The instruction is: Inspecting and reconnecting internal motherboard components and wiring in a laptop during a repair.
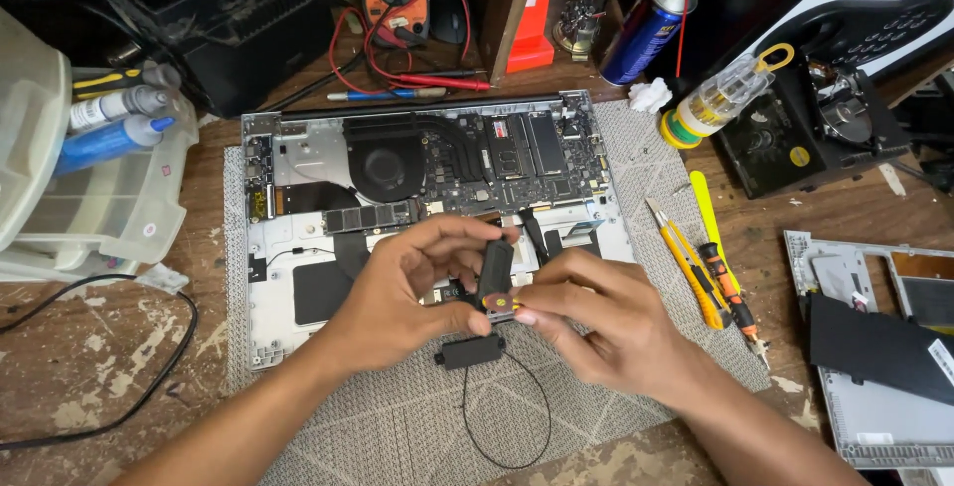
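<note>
Left hand [412,282]: reaching in from the lower left, fingers curling closed around a small black speaker block [494,272], thumb pressing under it.
Right hand [586,322]: coming in from the lower right, thumb and forefinger pinching shut on the lower end of the same block, where a yellow spot is showing.
Speaker block: standing nearly upright between both hands, just above the near edge of the open laptop [298,247]; hard, matte plastic, oblong.
Second speaker [469,351]: lying flat on the mat just below the hands, black and oblong, with a thin black wire [542,416] looping down from it.
Mat [397,426]: grey, woven in a herringbone pattern, lying under the laptop.
Laptop: lying with its base open, silver metal shell showing a round black fan [386,170] and a dark circuit board.
Screwdrivers [720,282]: lying to the right on the mat, yellow and orange handles, well apart from the hands.
Spray can [646,24]: blue, standing at the back of the worn wooden surface [79,377].
</note>
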